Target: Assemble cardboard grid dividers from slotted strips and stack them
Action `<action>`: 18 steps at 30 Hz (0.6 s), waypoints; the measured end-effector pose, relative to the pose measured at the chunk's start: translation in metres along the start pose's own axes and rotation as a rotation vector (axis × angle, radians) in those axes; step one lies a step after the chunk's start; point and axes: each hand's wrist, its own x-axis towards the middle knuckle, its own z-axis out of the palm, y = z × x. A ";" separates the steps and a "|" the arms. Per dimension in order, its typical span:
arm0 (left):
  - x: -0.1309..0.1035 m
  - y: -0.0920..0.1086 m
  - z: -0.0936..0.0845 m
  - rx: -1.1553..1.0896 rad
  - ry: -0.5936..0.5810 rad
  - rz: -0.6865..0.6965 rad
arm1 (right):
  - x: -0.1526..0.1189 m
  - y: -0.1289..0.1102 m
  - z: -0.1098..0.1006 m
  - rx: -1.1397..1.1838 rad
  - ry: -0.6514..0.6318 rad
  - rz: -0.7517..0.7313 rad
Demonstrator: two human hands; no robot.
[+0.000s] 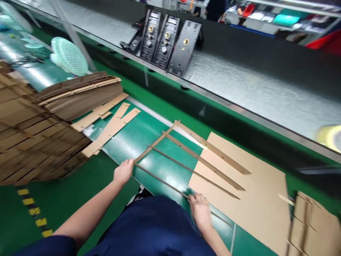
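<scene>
Brown slotted cardboard-strip frame (205, 163) on glossy green tabletop (125, 131), partly over flat tan cardboard sheet (266, 202); long axis along four strips, free ends lower right. Left hand (124, 172) grips near corner; right hand (199, 209), nearest strip.

A factory workshop: conveyor-like line (255, 85), loaded shelving (298, 8) and floor tape (34, 211) (striped yellow and black).
</scene>
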 end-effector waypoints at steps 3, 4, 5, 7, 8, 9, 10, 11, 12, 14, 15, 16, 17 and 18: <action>-0.003 0.002 -0.002 0.067 -0.031 -0.019 | 0.007 0.006 -0.008 -0.016 0.013 0.131; -0.004 0.003 0.000 0.060 -0.012 -0.025 | 0.010 0.012 -0.011 -0.027 0.023 0.186; -0.004 0.004 0.003 0.045 0.013 -0.031 | 0.014 0.021 -0.015 -0.040 0.024 0.240; -0.004 0.005 0.009 0.001 0.068 -0.056 | 0.022 0.041 -0.021 -0.058 -0.014 0.324; -0.004 0.006 0.011 -0.021 0.087 -0.069 | 0.026 0.053 -0.024 -0.059 -0.045 0.346; -0.005 0.006 0.013 -0.042 0.100 -0.079 | 0.030 0.064 -0.027 -0.059 -0.080 0.356; -0.005 0.007 0.015 -0.060 0.110 -0.088 | 0.034 0.074 -0.029 -0.057 -0.120 0.357; -0.006 0.007 0.015 -0.077 0.119 -0.095 | 0.038 0.084 -0.031 -0.051 -0.167 0.352; -0.006 0.008 0.015 -0.093 0.131 -0.096 | 0.041 0.091 -0.032 -0.042 -0.217 0.344; -0.006 0.008 0.014 -0.133 0.161 -0.076 | 0.047 0.103 -0.036 -0.012 -0.306 0.331; -0.006 0.008 0.014 -0.152 0.178 -0.066 | 0.049 0.108 -0.038 0.003 -0.331 0.332; -0.005 0.009 0.014 -0.170 0.191 -0.056 | 0.052 0.113 -0.040 0.015 -0.336 0.339; -0.005 0.008 0.015 -0.187 0.199 -0.047 | 0.056 0.119 -0.043 0.025 -0.330 0.348; -0.004 0.008 0.017 -0.203 0.199 -0.044 | 0.061 0.127 -0.046 0.042 -0.327 0.356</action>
